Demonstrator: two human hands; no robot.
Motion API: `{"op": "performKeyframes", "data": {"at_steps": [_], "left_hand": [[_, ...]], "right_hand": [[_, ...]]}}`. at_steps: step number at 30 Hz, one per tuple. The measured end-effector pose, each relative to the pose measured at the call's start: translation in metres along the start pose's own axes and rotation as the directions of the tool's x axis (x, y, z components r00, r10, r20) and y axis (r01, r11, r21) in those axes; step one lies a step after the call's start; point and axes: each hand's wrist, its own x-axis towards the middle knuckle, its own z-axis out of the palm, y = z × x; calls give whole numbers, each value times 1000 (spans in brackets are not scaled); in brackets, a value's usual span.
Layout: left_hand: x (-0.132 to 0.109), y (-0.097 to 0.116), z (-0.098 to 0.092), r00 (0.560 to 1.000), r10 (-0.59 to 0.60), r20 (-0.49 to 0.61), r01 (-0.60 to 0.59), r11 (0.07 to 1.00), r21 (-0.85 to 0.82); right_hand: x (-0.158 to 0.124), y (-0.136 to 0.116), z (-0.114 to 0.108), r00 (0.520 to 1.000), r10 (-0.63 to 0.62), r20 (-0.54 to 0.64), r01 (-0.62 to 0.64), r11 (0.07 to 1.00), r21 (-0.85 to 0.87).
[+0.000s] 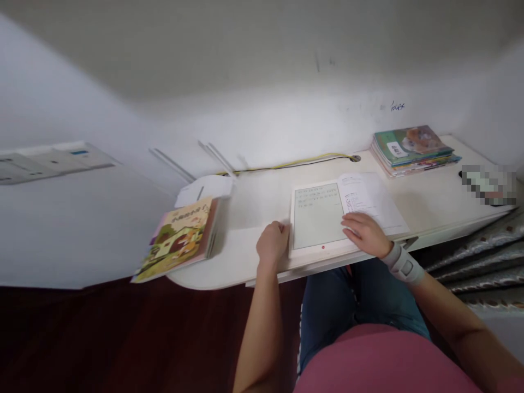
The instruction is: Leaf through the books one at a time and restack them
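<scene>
A white e-ink tablet point(317, 215) lies on the white desk point(254, 215), its screen showing lines of handwritten-looking text. My left hand point(273, 243) is curled against the tablet's left edge, with the fingers gripping that edge. My right hand point(363, 233) lies across the tablet's right edge, and its fingers touch the screen border beside the printed sheets point(370, 199). A grey wrist brace point(403, 265) wraps my right wrist. Those sheets extend from under the tablet toward the back right.
A picture book point(178, 240) overhangs the desk's left edge, with white papers point(204, 191) behind it. A stack of books point(413, 150) stands at the back right. A yellow-and-black cable point(295, 162) runs along the wall into a grommet point(355, 158).
</scene>
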Motion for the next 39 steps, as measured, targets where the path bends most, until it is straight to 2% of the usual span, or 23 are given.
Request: {"op": "performKeyframes", "data": {"at_steps": [2, 3, 4, 6, 8, 9, 10, 12, 14, 15, 17, 19, 20, 23, 26, 28, 29, 31, 32, 33, 35, 37, 39], "left_hand": [[7, -4, -3, 998, 50, 32, -43, 980, -195], [10, -4, -4, 998, 62, 21, -51, 936, -347], [13, -2, -6, 998, 57, 9, -44, 852, -521], [17, 8, -14, 999, 42, 27, -1, 571, -821], [17, 27, -25, 994, 91, 58, 31, 271, -962], [15, 40, -31, 988, 143, 66, 44, 151, -988], [13, 54, -37, 977, 202, 70, 61, 48, -997], [6, 86, -45, 936, 341, 89, 128, -92, -987], [0, 116, -46, 890, 446, 94, 176, -144, -974], [-3, 129, -45, 870, 482, 101, 192, -144, -971], [-5, 146, -39, 849, 516, 116, 193, -98, -976], [-4, 146, -33, 857, 502, 117, 152, -31, -988], [-2, 139, -30, 872, 477, 111, 126, 1, -992], [7, 93, -26, 932, 347, 104, 74, 99, -992], [15, 25, -24, 986, 153, 60, 15, 278, -960], [16, -16, -22, 998, 51, 41, 12, 466, -885], [16, -32, -21, 999, 20, 48, 27, 601, -799], [15, -50, -19, 997, 1, 73, 35, 868, -496], [14, -53, -17, 996, -2, 84, 27, 951, -307], [14, -52, -17, 996, -7, 94, 19, 992, -128], [13, -42, -17, 993, -44, 108, 31, 992, 122], [10, -25, -19, 994, -81, 71, 62, 971, 232], [3, -4, -19, 998, -24, -56, 38, 968, 248]], "right_hand": [[5, -8, 8, 999, 16, 51, -19, 997, 68], [7, -11, 10, 998, 22, 63, -27, 996, 86], [9, -12, 11, 997, 27, 71, -34, 994, 102], [14, -12, 10, 995, 42, 86, -54, 989, 141], [21, -10, 6, 990, 80, 113, -104, 967, 232], [25, -8, 3, 983, 126, 133, -162, 933, 321], [29, -6, -1, 970, 191, 154, -240, 868, 435], [38, -3, -12, 917, 342, 206, -387, 632, 672], [45, 1, -28, 860, 450, 240, -431, 390, 814], [46, 4, -37, 845, 475, 244, -422, 313, 851], [44, 13, -54, 831, 500, 242, -399, 235, 886], [35, 28, -66, 805, 542, 240, -411, 217, 886], [28, 37, -71, 782, 574, 244, -433, 219, 874], [6, 66, -77, 697, 676, 239, -520, 247, 818], [-12, 86, -80, 669, 707, 228, -553, 268, 789], [-19, 91, -81, 677, 701, 222, -564, 300, 770], [-20, 92, -82, 684, 696, 221, -572, 323, 754], [-21, 93, -82, 692, 688, 218, -586, 359, 726], [-21, 93, -81, 696, 684, 220, -588, 366, 721], [-20, 93, -80, 700, 678, 225, -587, 366, 722], [-19, 92, -78, 707, 665, 240, -583, 355, 731], [-17, 90, -76, 710, 656, 255, -579, 338, 742], [-16, 88, -76, 705, 658, 263, -577, 318, 752]]}}
